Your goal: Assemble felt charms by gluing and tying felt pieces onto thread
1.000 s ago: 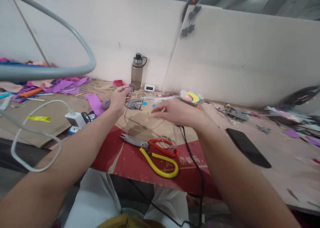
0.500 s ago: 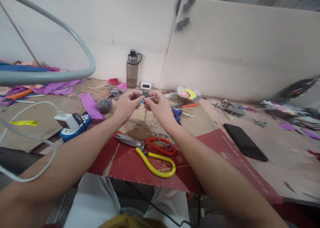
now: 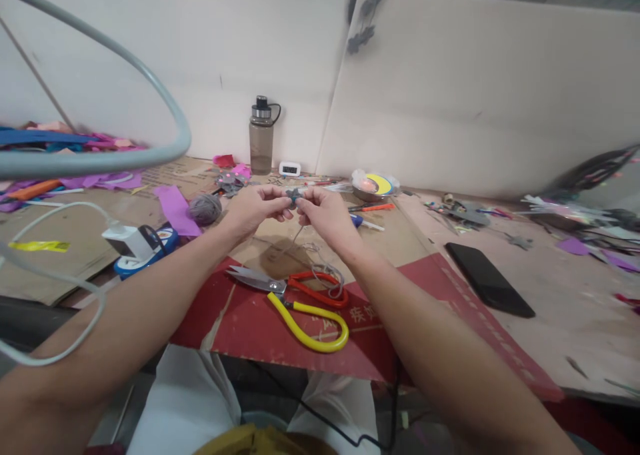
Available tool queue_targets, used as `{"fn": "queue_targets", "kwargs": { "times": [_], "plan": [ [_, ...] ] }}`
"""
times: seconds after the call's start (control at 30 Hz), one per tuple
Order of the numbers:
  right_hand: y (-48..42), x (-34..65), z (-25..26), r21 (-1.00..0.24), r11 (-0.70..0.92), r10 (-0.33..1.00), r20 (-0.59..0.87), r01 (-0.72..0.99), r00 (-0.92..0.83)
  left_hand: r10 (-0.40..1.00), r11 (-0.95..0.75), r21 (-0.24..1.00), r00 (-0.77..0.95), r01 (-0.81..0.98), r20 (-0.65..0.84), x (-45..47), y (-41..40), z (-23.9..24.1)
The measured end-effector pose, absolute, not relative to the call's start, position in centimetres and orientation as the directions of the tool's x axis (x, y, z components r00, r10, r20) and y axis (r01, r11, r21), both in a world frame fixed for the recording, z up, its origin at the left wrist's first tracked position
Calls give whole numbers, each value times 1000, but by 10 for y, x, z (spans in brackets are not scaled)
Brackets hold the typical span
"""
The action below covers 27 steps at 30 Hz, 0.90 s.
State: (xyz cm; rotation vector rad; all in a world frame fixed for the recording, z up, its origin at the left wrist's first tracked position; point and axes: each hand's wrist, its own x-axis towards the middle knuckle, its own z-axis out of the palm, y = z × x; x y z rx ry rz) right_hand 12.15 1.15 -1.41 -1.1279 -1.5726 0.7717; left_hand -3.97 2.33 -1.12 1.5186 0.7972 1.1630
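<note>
A small grey felt star [image 3: 293, 194] is pinched between my two hands above the cardboard. My left hand [image 3: 263, 207] grips its left side with thumb and finger. On its other side, my right hand [image 3: 323, 214] has closed fingers on the star. Grey yarn [image 3: 297, 235] hangs down from beneath the right fingers to a loose tangle. That tangle lies over scissors [image 3: 300, 302] with one red and one yellow handle, on the red part of the cardboard [image 3: 245, 335]. Left of my hands sits a grey yarn ball [image 3: 205, 208].
A water bottle [image 3: 261, 138] and a small white clock [image 3: 290, 169] stand by the back wall. A blue glue gun [image 3: 356, 221] is partly hidden behind my right hand. A black phone [image 3: 489, 280] lies right; a blue power strip [image 3: 150, 255] lies left.
Both hands have turned the star a little, so more of its face shows. The right hand has shifted slightly right, covering more of the glue gun. The view has shifted slightly.
</note>
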Motion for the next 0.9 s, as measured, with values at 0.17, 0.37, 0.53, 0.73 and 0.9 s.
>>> {"fn": "queue_targets", "kwargs": {
  "times": [0.17,0.37,0.53,0.73,0.9],
  "plan": [
    [7,118,-16,-915,324,945,323,239,-44,930,-327,944,166,-32,328,-41,28,-12],
    [7,115,-26,-799,477,871,377,365,-314,919,-392,911,-10,-126,394,-46,37,-12],
    [12,145,-19,-684,399,899,423,610,-112,909,-416,878,-84,-237,408,-52,43,-10],
    [12,201,-16,-283,-109,940,282,953,191,920,-391,844,-159,-366,357,-60,51,-10],
    [19,207,-44,-272,-114,982,116,956,150,932,-360,848,-180,-389,313,-62,52,-8]
  ]
}}
